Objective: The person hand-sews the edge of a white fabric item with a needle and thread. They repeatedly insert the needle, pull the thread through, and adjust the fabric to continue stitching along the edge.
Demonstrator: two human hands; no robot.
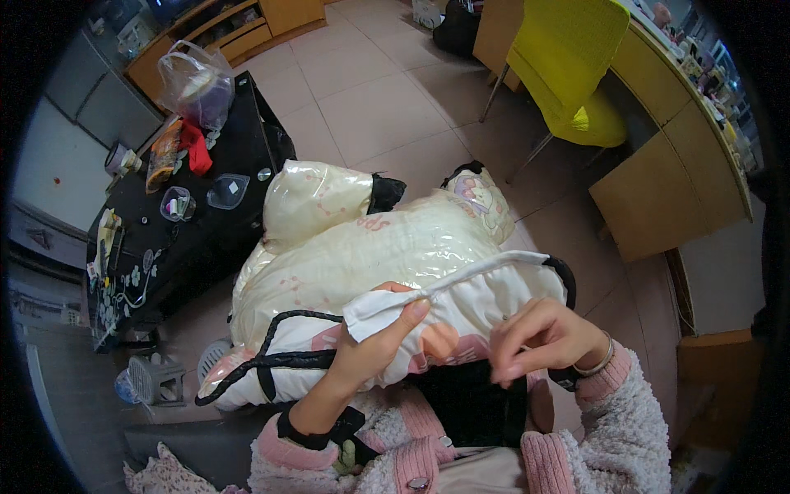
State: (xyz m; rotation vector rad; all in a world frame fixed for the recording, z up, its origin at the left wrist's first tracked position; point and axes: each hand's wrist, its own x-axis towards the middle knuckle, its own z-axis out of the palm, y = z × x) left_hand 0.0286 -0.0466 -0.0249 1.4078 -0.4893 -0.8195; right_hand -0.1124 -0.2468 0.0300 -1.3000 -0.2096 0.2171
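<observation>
A large, puffy bundle with a glossy cream covering, pink print and black edging lies across my lap. Its near side is white fabric with an orange and pink print. My left hand pinches a folded white fabric edge between thumb and fingers. To the right, above the printed fabric, my right hand is raised with curled fingers, slightly blurred; whether it holds something small cannot be told.
At the left stands a black table with a plastic bag, a clear tub and its lid. A yellow chair and a wooden desk stand at the right. Grey plastic stools are at lower left.
</observation>
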